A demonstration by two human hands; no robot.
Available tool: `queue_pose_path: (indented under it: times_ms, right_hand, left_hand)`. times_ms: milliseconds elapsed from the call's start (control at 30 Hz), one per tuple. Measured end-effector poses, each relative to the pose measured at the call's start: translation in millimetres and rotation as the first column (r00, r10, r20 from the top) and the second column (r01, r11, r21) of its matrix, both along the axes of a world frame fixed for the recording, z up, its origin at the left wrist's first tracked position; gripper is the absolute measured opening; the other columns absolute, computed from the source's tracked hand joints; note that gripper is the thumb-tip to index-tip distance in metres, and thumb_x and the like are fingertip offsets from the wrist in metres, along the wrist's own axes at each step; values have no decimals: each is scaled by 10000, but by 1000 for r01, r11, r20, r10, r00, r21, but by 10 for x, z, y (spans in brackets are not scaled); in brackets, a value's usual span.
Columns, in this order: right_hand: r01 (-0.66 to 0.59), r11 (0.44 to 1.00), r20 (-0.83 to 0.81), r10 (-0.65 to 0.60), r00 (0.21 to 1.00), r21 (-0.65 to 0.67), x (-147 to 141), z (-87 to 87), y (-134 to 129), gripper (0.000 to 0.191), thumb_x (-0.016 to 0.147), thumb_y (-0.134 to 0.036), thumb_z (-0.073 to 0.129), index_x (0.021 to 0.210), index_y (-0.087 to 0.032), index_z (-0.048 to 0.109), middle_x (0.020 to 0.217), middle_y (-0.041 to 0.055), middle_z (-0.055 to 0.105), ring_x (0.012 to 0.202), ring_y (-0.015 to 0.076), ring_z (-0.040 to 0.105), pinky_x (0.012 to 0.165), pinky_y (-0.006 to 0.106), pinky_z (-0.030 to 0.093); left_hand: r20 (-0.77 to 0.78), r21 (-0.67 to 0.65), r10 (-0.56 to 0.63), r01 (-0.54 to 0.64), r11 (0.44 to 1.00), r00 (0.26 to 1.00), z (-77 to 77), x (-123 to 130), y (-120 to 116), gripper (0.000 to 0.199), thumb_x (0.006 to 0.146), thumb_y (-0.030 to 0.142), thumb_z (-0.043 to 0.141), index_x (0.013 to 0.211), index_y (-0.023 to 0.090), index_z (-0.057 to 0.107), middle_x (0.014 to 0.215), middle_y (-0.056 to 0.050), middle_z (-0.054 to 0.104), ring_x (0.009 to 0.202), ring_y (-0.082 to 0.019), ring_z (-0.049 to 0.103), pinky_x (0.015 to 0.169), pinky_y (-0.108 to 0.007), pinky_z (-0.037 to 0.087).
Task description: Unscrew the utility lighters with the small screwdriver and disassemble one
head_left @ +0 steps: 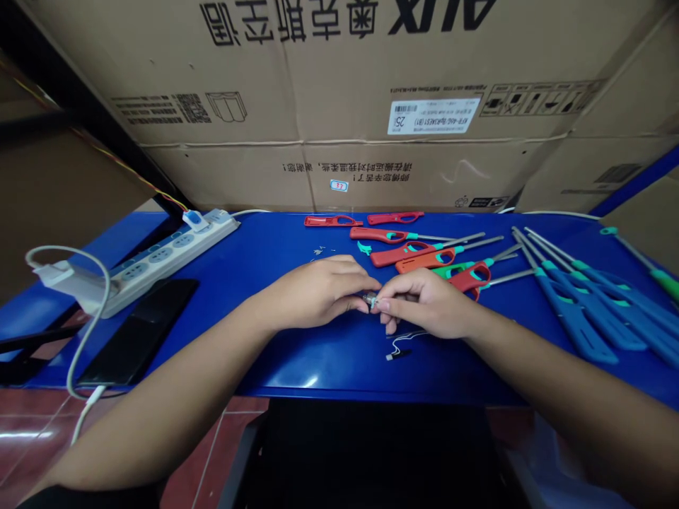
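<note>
Carefully, the person is working at a small metal part (370,300), held between both hands just above the blue table (318,375). The left hand (312,293) is curling its fingers inward, its grip closing around the part's metal end, while the right hand (424,304) is pinching the pale, teal-tinged tip between thumb and forefinger. How firmly each grip is pressing is hard to tell at this size. Both hands are staying low and turned toward each other, which seems a sound way to keep so small a piece steady and in clear view.

Just below the hands, a thin white wire (403,336) with a black tip (397,354) is lying on the table. Beyond them, red, orange and green long-nosed utility lighters (419,254) are lying in a loose fan, with red shell halves (332,220) and tiny metal bits (320,250) nearby. Blue lighters (578,311) are lying to the right, a power strip (159,265) and a black phone (138,332) are sitting to the left, and a cardboard box (339,71) is standing behind the table.
</note>
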State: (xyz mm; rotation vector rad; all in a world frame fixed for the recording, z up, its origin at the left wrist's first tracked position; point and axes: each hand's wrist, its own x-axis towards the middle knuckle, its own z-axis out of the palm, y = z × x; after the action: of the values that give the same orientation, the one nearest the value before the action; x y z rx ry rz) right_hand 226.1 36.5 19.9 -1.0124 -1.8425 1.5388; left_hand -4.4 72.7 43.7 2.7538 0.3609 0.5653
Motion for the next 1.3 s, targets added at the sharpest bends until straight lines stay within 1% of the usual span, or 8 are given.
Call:
queue_pose_path:
  times_ms: [267,400,500,633,733,933,1133,1300]
  right_hand:
    - [83,982,103,-101,989,169,-100,30,-81,117,746,-185,578,664,-167,659,523,-45,564,457,74,505,432,191,378]
    - [134,881,177,-236,955,454,-30,37,-44,121,730,-176,583,648,-171,671,585,-18,609,534,95,530,514,224,405]
    - [14,805,318,-250,914,593,108,118,99,179,807,-226,578,692,-178,706,617,-4,642,568,111,559,577,251,418]
    - [-245,625,518,-299,801,741,70,273,507,262,887,-305,543,849,-201,780,792,32,728,697,147,621,670,288,418]
    - [-426,572,671,-327,666,701,-267,321,920,274,882,-313,536,928,-234,794,956,35,764,833,180,655,684,292,410]
    - [-568,501,745,-288,602,653,-1149,257,1484,276,848,-341,574,973,-257,806,981,50,775,874,213,663,675,303,394]
    - [-680,489,829,-197,524,546,-1409,211,1578,298,850,-264,566,1058,-300,776,1090,22,760,973,205,648,784,324,413]
    - [-642,607,874,-211,438,468,-1187,312,1517,318,910,-326,503,1090,-218,741,1079,96,743,928,233,647,724,325,413]
  left_hand:
    - [-35,22,-27,28,999,999,-25,66,-62,223,969,153,489,1058,142,693,950,-96,737,900,-200,615,819,-327,528]
    - [-27,9,-62,62,998,998,52,15,-71,272,935,80,468,1075,139,694,960,-97,747,900,-194,627,820,-329,534]
    - [-33,48,99,-97,994,995,142,-231,105,254,949,167,501,1092,167,710,974,-76,757,919,-197,654,853,-337,525]
    - [-155,98,506,-497,862,848,90,-758,613,235,875,344,604,990,212,762,1011,-54,751,919,-213,678,887,-337,500]
    - [-296,-46,671,-712,701,680,-90,-1034,899,235,774,313,659,942,188,764,1000,-71,740,891,-224,672,862,-337,498]
    - [-316,-92,729,-784,613,607,-304,-1201,1009,283,765,309,696,1012,172,706,845,-40,735,717,-157,658,715,-258,502]
    - [-331,-55,685,-738,672,649,-207,-1253,981,241,742,316,724,955,204,724,903,-36,736,792,-175,654,729,-260,478]
    - [-258,9,652,-674,739,712,-129,-1053,875,284,763,343,744,1006,198,729,1027,-66,680,974,-216,612,882,-311,441]
